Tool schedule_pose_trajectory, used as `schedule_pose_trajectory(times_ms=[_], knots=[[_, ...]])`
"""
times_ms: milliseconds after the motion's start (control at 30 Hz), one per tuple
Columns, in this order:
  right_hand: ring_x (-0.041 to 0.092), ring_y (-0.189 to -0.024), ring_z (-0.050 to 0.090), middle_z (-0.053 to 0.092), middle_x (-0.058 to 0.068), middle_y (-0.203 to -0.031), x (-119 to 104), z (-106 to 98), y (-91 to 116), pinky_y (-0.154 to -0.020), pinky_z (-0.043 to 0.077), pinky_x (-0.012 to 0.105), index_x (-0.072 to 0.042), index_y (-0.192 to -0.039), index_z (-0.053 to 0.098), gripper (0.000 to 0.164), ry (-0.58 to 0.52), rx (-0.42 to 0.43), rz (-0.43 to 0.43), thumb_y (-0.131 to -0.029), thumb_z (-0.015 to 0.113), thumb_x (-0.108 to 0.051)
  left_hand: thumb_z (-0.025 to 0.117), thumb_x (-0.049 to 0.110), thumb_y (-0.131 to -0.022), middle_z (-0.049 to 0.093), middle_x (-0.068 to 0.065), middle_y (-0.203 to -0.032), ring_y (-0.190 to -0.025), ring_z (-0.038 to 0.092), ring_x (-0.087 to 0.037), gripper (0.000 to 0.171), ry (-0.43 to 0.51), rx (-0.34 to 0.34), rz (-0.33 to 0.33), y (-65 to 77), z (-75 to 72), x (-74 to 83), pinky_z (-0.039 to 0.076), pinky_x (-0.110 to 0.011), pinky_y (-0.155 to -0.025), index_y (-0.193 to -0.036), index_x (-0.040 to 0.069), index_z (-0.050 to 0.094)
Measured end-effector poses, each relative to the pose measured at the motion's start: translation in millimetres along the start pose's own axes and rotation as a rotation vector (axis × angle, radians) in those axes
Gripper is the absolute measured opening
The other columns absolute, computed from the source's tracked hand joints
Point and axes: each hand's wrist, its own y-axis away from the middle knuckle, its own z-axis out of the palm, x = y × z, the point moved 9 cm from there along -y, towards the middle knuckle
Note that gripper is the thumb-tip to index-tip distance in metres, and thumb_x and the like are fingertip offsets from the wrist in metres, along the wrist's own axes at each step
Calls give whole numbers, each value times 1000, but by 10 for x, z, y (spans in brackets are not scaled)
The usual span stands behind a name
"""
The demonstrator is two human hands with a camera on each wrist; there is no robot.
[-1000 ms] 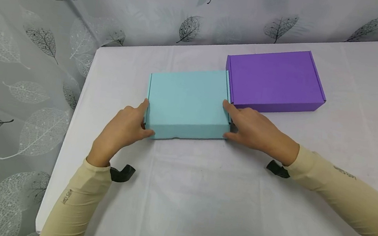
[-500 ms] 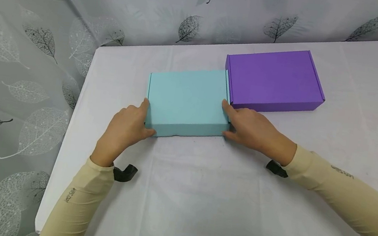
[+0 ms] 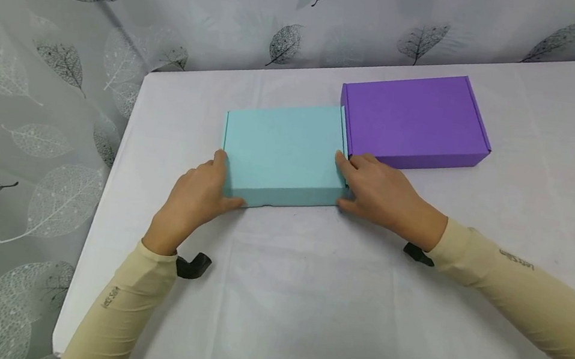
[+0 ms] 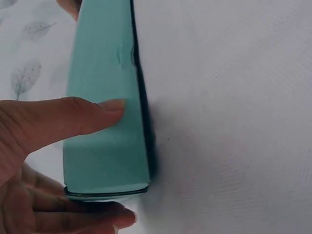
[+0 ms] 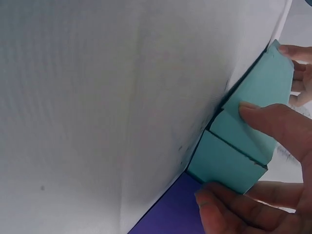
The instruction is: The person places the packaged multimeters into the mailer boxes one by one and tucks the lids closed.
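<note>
A closed light turquoise cardboard box [image 3: 283, 148] lies flat on the white-covered table, gripped at both ends. My left hand [image 3: 194, 200] holds its left end; in the left wrist view the thumb [image 4: 92, 117] presses the front face while the fingers reach round the end. The box's right front corner is held by my right hand [image 3: 386, 195], with its thumb [image 5: 265, 117] on the front face and fingers round the side in the right wrist view. Right beside this end sits a closed purple box [image 3: 415, 120], set slightly farther back.
White cloth [image 3: 304, 303] covers the table. A pale curtain [image 3: 222, 13] with leaf prints hangs along the back and left sides. Black wrist-worn pieces [image 3: 194, 265] stick out below both sleeves.
My left thumb has slid a little to the right along the box's front, and the left forearm has shifted slightly right. The boxes stay side by side, nearly where they were.
</note>
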Motion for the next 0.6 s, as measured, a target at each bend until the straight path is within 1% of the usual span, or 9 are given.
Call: schedule_pose_trajectory(times_ms=[67, 133, 233, 333, 467, 600], knots=[[27, -83, 55, 59, 15, -96, -6, 4, -8, -63, 50, 35, 4, -130, 49, 77, 3, 6, -10, -70, 80, -33, 85, 37, -63, 60, -25, -96, -78, 62, -35, 83, 7, -1, -2, -16, 19, -7, 50, -47, -63, -114, -8, 37], [27, -82, 55, 59, 15, -95, -6, 5, -13, -62, 50, 35, 4, -129, 49, 77, 7, 7, -14, -69, 81, -33, 86, 37, -62, 60, -24, -92, -75, 61, -34, 82, 7, 4, -1, -31, 23, -13, 50, -46, -61, -111, -7, 37], [27, -82, 55, 60, 15, -94, -7, 6, -20, -61, 50, 36, 5, -128, 50, 77, 15, 12, -21, -69, 80, -33, 87, 37, -60, 60, -23, -87, -71, 61, -33, 81, 12, 15, 1, -45, 18, -21, 50, -45, -59, -108, -6, 37], [27, -81, 56, 60, 15, -92, -19, 0, -24, -60, 50, 36, 5, -127, 51, 75, 27, 29, -37, -69, 79, -32, 87, 37, -59, 60, -22, -86, -70, 61, -33, 81, 10, 26, -11, -51, 19, -35, 50, -45, -57, -107, -5, 37], [27, -78, 57, 60, 15, -89, -39, -11, -28, -59, 50, 36, 7, -125, 52, 73, 43, 63, -66, -69, 80, -31, 86, 39, -59, 61, -22, -85, -65, 61, -33, 79, -11, 49, -34, -57, 12, -37, 50, -45, -53, -105, -4, 38], [27, -75, 57, 60, 15, -86, -47, -15, -34, -57, 50, 36, 8, -123, 54, 72, 54, 88, -86, -68, 81, -31, 86, 39, -59, 60, -20, -77, -59, 60, -33, 75, -35, 81, -44, -58, 3, -31, 48, -44, -49, -101, -2, 39]])
